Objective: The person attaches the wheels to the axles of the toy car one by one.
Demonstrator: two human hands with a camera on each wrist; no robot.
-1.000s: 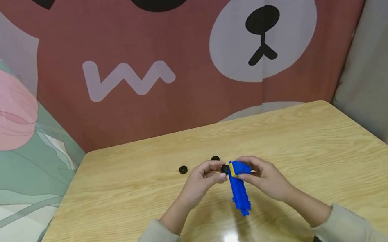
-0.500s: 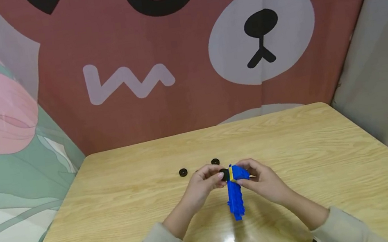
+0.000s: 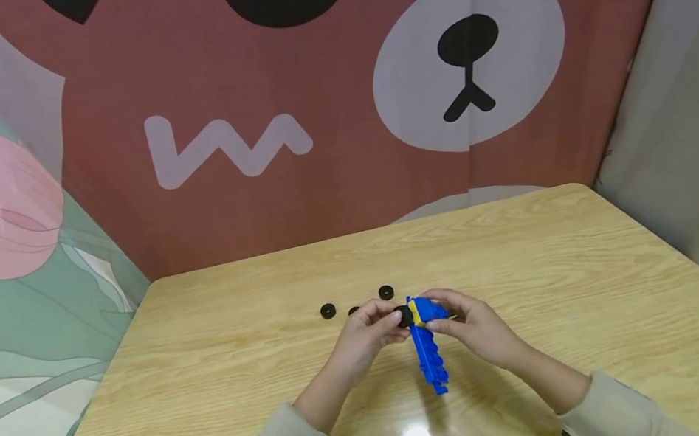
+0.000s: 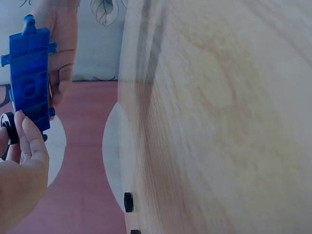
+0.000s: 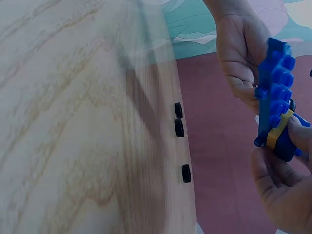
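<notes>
Above the table, my right hand [image 3: 476,321] grips a blue toy vehicle base [image 3: 431,359] by its front end, where blue and yellow bricks are stacked. Studs line one face of the base; in the left wrist view its underside shows small axle pegs along the sides. My left hand [image 3: 361,337] pinches a black wheel [image 4: 9,127] between thumb and fingers, right at the side of the base near the yellow brick [image 5: 280,130]. Fingers cover part of the wheel in the head view.
On the wooden table [image 3: 244,374] beyond my hands lie three more black wheels: one on the left [image 3: 327,311], one farther back [image 3: 386,292], and one partly hidden by my left hand [image 3: 353,310]. A patterned curtain [image 3: 242,218] hangs behind the table's far edge.
The blue base has shifted slightly left and its lower end has swung a little. The left hand's wheel now shows more of its flat face against the base's side. Both hands keep their holds.
</notes>
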